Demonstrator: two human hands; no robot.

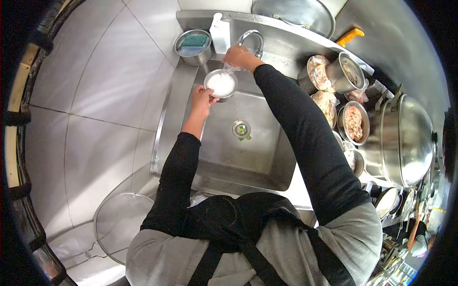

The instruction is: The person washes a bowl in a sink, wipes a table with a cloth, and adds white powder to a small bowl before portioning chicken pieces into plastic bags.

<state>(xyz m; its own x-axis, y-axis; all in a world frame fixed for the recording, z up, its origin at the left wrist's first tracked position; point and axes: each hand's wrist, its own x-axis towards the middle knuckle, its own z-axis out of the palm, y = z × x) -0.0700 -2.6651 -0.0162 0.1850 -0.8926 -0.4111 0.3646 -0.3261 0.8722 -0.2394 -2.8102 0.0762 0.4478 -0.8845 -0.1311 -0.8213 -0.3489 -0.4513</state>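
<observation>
1 small metal bowl [234, 90] with white contents [220, 84] is held over the far left part of the sink [224, 152]. The left hand [202, 98] pinches its near rim, thumb on top. The right hand [240, 57] is just beyond the bowl, beside the tap [260, 43], fingers curled; I cannot tell whether they grip anything. Green scraps [242, 129] lie at the drain [234, 129]. Behind stand 1 white bottle [220, 37] and 1 pot [198, 59] holding a green sponge [193, 40]. To the right, 1 large lidded pot [415, 138] stands beside bowls of raw meat [353, 122].
</observation>
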